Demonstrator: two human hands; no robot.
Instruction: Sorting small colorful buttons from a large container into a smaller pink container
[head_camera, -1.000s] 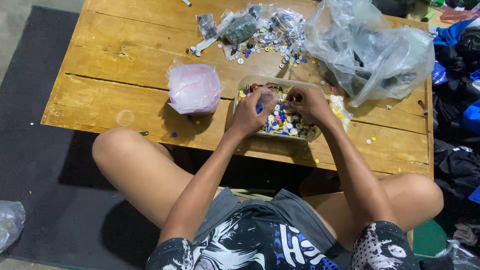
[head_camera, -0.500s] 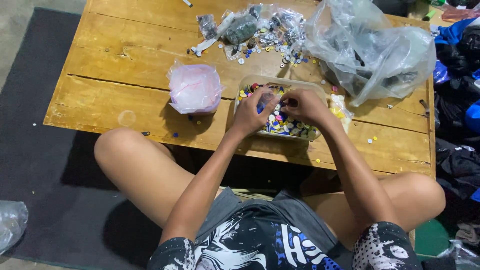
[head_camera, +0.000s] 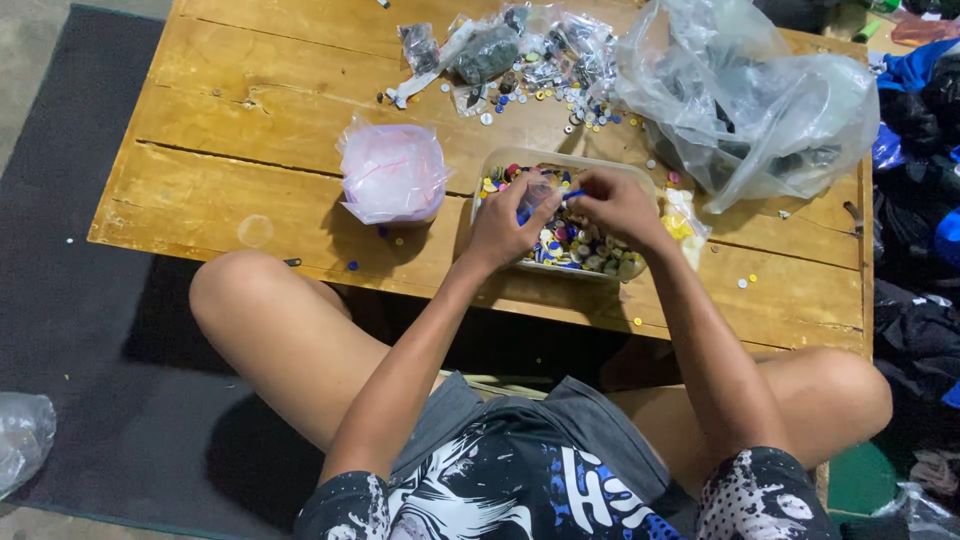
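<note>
Head view: both hands meet over the clear tub (head_camera: 500, 165) of mixed coloured buttons on the low wooden table (head_camera: 250, 190). Left hand (head_camera: 505, 225) pinches a small clear bag (head_camera: 537, 190), likely mouth-up for filling. Right hand (head_camera: 615, 205) curls closed; contents hidden. Pink-filled bag (head_camera: 392, 172) sits aside.

Multicoloured buttons (head_camera: 575, 245) in clear tub (head_camera: 500, 160) — pink bag (head_camera: 392, 173) — honey-yellow wooden table (head_camera: 250, 110)
</note>
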